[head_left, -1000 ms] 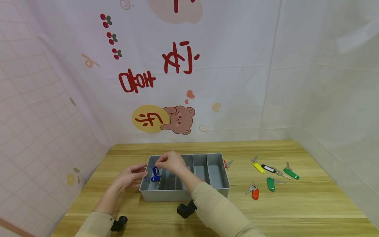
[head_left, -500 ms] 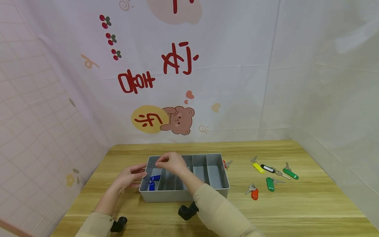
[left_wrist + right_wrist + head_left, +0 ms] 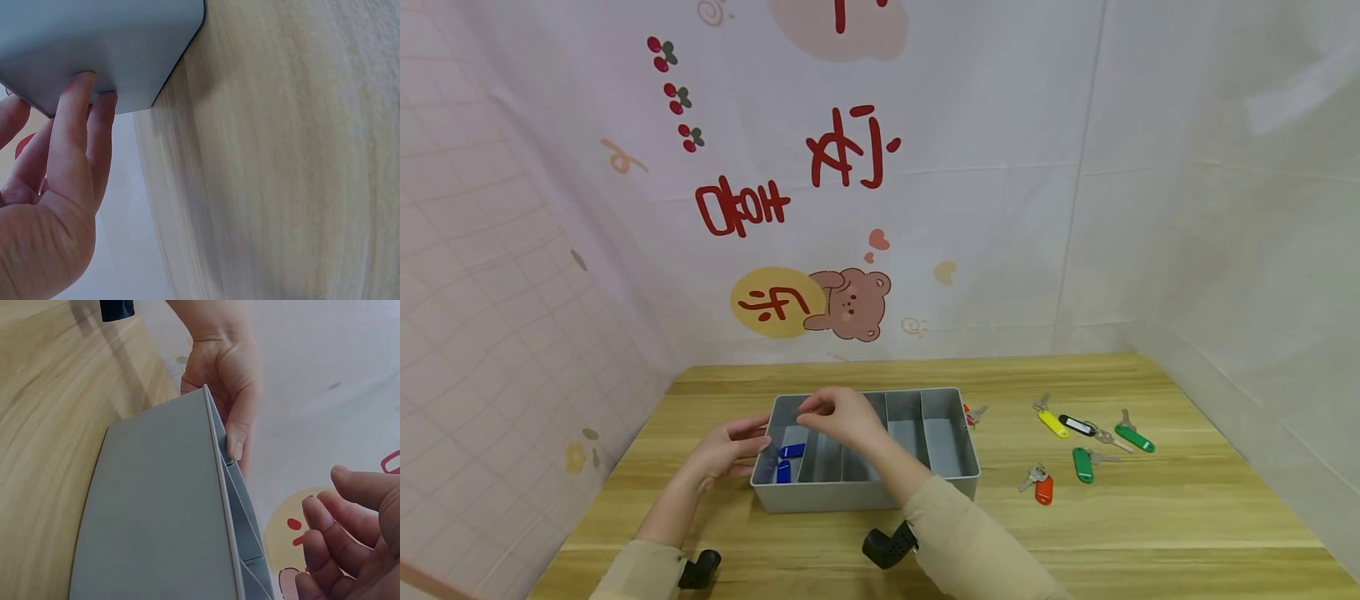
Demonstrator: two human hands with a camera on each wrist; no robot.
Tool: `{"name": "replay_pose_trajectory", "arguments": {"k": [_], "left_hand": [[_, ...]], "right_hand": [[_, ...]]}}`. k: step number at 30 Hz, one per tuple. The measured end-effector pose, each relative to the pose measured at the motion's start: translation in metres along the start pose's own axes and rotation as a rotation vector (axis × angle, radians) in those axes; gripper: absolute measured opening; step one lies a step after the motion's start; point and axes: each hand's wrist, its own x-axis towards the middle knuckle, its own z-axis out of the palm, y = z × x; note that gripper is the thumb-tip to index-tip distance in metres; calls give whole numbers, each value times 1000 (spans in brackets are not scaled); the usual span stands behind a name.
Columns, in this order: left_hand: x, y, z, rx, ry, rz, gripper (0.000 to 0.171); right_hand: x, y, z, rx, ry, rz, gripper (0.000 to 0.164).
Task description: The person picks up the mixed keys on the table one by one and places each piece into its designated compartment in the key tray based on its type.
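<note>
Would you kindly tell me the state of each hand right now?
Left hand: closed, holding the gray compartment tray by its left end.
Right hand: open, fingers loosely curved, holding nothing, above the tray.

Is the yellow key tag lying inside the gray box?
No, the yellow key tag lies on the wooden table, to the right of the gray box.

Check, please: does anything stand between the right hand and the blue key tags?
Nothing visible does: the right hand is above the gray tray, and both blue key tags lie uncovered in its leftmost compartment.
</note>
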Motion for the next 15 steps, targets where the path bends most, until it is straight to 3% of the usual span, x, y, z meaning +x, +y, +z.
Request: {"name": "replay_pose_trajectory", "arguments": {"k": [15], "left_hand": [[-1, 0, 1, -37, -7, 8, 62]], "right_hand": [[-17, 6, -14, 55, 14, -65, 26]]}}
